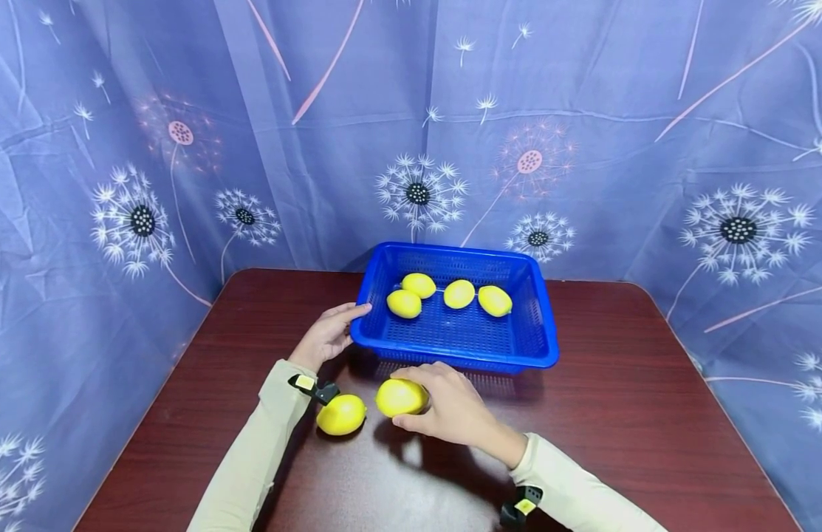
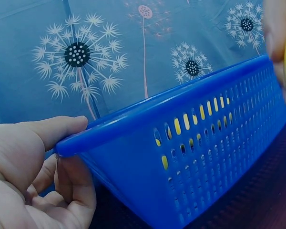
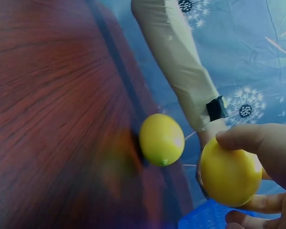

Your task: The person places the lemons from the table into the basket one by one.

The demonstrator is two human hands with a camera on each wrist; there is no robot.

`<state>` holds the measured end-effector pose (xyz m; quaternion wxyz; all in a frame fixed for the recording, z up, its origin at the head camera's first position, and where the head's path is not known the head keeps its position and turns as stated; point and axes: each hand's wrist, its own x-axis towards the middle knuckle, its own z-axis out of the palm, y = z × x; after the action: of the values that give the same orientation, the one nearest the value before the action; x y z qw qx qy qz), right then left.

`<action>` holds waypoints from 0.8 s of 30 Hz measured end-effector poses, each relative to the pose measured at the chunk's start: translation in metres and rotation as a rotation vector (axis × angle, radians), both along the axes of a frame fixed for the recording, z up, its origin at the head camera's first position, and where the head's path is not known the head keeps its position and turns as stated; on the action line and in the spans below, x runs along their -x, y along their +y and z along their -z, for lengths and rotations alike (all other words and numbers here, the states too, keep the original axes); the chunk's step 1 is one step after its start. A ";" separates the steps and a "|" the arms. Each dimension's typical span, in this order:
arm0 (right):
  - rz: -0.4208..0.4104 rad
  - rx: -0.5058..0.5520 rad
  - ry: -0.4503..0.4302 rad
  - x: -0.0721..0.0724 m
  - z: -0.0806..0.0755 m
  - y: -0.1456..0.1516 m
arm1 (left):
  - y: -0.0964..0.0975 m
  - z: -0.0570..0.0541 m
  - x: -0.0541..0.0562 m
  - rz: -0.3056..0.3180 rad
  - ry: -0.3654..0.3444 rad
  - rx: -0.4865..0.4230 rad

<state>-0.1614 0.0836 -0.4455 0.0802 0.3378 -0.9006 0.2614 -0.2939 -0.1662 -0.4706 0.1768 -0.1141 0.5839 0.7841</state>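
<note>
My right hand (image 1: 453,406) grips a yellow lemon (image 1: 400,397) above the table, just in front of a blue plastic basket (image 1: 450,355). In the right wrist view, thumb and fingers close round this lemon (image 3: 231,174) from the side. My left hand (image 1: 327,336) holds the basket's left end; the left wrist view shows the thumb on top of the rim (image 2: 114,126) and curled fingers (image 2: 76,186) beneath it. Several lemons (image 1: 459,294) lie inside the basket. Another lemon (image 1: 341,414) rests on the table beside my left wrist.
The basket stands near the back edge of a dark red wooden table (image 1: 623,414). Behind and beside the table hangs a blue curtain (image 1: 344,199) with dandelion prints. Both wrists wear black straps, the left strap (image 1: 314,387) close over the loose lemon.
</note>
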 end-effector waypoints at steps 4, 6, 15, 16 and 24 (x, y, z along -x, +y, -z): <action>-0.033 0.029 -0.015 0.002 -0.010 0.005 | 0.000 -0.001 -0.001 0.000 -0.007 0.008; -0.049 0.037 -0.025 0.004 -0.016 0.007 | 0.000 -0.002 -0.001 0.000 -0.010 0.006; -0.082 0.031 -0.053 0.023 -0.042 0.021 | -0.001 -0.001 -0.002 0.001 -0.012 -0.002; -0.082 0.029 -0.054 0.026 -0.045 0.022 | -0.001 -0.001 -0.002 0.000 -0.012 -0.003; -0.134 0.066 -0.107 0.050 -0.062 0.040 | -0.002 0.000 0.000 0.013 -0.004 -0.007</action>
<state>-0.2116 0.1239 -0.3838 0.0254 0.3801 -0.8699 0.3133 -0.2939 -0.1677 -0.4702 0.1835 -0.1111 0.5818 0.7846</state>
